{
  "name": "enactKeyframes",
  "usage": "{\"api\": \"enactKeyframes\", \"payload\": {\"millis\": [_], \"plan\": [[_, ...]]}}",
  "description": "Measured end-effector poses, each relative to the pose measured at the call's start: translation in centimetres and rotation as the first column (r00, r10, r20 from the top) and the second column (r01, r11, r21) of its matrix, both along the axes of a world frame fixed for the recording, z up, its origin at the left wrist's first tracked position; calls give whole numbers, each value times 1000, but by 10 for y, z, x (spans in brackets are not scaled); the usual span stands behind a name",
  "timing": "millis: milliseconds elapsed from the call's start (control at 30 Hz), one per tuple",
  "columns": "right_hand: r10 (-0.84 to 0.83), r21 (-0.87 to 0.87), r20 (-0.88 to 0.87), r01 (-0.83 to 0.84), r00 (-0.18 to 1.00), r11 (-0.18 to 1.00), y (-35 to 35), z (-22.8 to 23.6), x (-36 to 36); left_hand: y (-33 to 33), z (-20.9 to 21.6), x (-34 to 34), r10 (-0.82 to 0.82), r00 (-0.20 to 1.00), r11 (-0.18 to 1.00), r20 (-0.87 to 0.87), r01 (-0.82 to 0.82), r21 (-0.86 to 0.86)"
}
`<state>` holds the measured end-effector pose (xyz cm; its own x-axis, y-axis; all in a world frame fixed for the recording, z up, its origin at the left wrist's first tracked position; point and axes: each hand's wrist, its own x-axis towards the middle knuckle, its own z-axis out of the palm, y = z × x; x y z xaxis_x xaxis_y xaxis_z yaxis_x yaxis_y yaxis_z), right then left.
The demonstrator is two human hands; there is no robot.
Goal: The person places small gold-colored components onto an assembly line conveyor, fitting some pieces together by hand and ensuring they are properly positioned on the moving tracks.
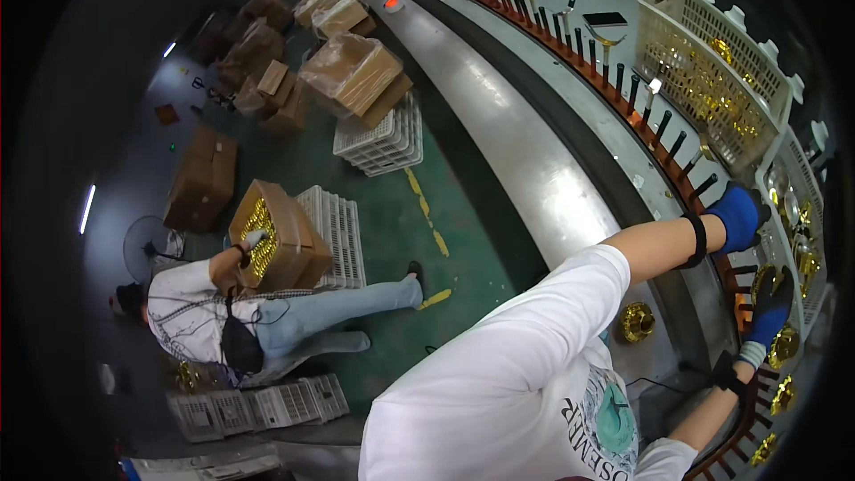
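Note:
My left hand, in a blue glove with a dark palm, is beside the near edge of a white plastic basket. Its fingers point away from me and are mostly hidden. Lower down, my right hand, gloved the same way, has its dark fingers around a shiny gold metal part. Several gold and clear pieces lie in the basket. Just under the right hand sits another gold part, with further gold pieces along the line.
A larger white crate of gold parts stands farther up the bench. Black-tipped pegs line the curved conveyor. One gold part rests on the metal ledge. At left a person reaches into a cardboard box of gold pieces.

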<state>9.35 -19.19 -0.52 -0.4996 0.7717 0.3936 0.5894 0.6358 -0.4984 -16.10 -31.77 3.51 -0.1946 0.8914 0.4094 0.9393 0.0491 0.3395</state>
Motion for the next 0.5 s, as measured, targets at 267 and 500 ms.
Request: {"api": "enactKeyframes", "payload": {"millis": [267, 500], "plan": [[149, 193, 25, -151, 988, 969, 71, -35, -163, 47, -25, -140, 190, 982, 977, 9, -190, 96], [342, 350, -95, -290, 935, 891, 104, -10, -176, 109, -36, -158, 17, 973, 971, -231, 39, 234]]}}
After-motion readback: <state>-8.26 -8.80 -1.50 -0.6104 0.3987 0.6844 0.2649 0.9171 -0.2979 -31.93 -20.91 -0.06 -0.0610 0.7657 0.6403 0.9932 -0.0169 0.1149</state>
